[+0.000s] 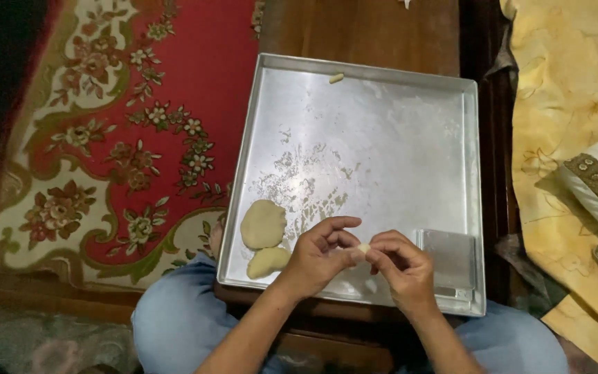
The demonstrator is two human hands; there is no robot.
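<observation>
Nearest the camera are two knees in pale blue denim [174, 318], tucked up against the near edge of a dark wooden desk [368, 31]. Above them the two bare forearms rise and meet over the near part of a metal tray [410, 138].

The left hand [320, 256] and the right hand [399, 266] face each other, fingertips together. Between them sits one small piece of dough [363, 248], pale cream and rounded, pinched by the left thumb and forefinger on one side and the right fingers on the other, so both sets of fingers are closed narrowly on it. It is held just above the tray's near rim.

Left of the left hand, two larger dough pieces lie on the tray floor, touching: a flattened oval disc [263, 223] and a smaller, thicker lump [268, 262] nearer the rim. Both are smooth and matte.

Right of the right hand lies one flat rectangular metal scraper [449, 257], in the tray's near right corner.

The tray is square, shallow and silver, with raised walls and a dull floor smeared with whitish streaks. At its far rim rests one tiny dough crumb [336, 78].

To the left lies a red carpet [140, 104] with cream flower patterns; to the right, a yellow patterned cloth [569, 104].
</observation>
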